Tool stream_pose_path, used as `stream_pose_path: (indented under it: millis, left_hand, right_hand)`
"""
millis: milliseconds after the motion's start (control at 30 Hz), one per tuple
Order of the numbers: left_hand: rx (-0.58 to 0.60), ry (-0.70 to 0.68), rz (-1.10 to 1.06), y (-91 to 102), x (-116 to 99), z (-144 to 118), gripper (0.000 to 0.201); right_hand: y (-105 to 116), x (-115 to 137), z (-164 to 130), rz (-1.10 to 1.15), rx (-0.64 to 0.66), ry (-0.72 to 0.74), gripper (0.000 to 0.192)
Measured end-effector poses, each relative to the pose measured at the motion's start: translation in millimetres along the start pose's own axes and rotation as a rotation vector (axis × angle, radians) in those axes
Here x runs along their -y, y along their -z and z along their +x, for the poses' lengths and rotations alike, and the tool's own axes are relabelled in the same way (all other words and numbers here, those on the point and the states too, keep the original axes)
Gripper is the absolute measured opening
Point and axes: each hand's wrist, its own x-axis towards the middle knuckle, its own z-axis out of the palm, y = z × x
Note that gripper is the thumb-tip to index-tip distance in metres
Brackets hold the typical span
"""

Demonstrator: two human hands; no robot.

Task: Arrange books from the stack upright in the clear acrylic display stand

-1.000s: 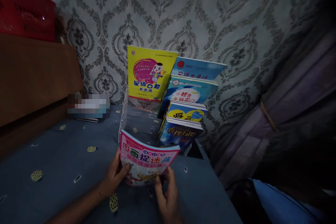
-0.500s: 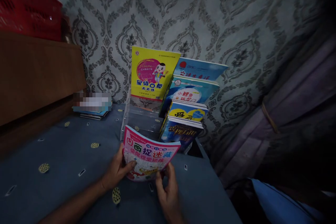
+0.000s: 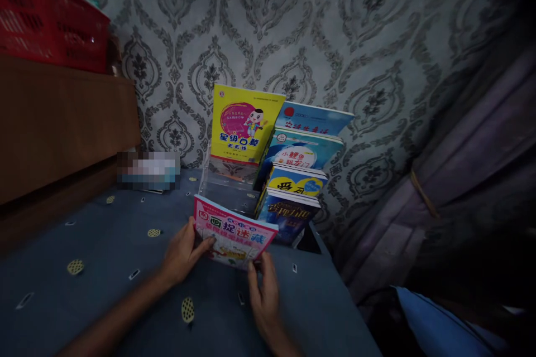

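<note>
A pink picture book with Chinese lettering is held up between both hands, its cover facing me. My left hand grips its left edge, thumb across the cover. At the lower right corner, my right hand pinches the book, its thumb in front. Just behind the book stands a clear plastic book rack. In its back left part leans a yellow exercise book. The right side carries several books in stepped rows, among them a teal book and a dark blue book in front.
A blurred stack of books or papers lies at the left by a wooden cabinet. On the cabinet sits a red plastic basket. Patterned wallpaper rises behind, and a tied curtain hangs at the right.
The pink book has been raised slightly toward the rack and tilted back, so less of its lower cover shows. Both hands keep hold of it. The camera view has shifted a little.
</note>
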Motion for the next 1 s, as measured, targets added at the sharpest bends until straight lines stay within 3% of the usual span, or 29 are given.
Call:
stream_pose_path:
  millis: [200, 367, 667, 1000]
  left_hand:
    - [0.084, 0.015, 0.098, 4.3, -4.1, 9.5, 0.042]
    - [0.047, -0.020, 0.101, 8.4, -7.6, 20.8, 0.040]
    - [-0.027, -0.139, 0.105, 18.3, -24.5, 65.0, 0.050]
    - [-0.187, -0.396, 0.180, 32.5, -72.9, 115.7, 0.046]
  right_hand:
    - [-5.8, 8.2, 19.2, 0.019, 0.028, 0.051, 0.029]
    - [-9.3, 18.3, 36.0, 0.010, 0.020, 0.088, 0.030]
    - [-14.6, 38.3, 88.8, -0.027, 0.031, 0.210, 0.033]
    - [5.2, 80.8, 164.0, -0.107, 0.040, 0.389, 0.024]
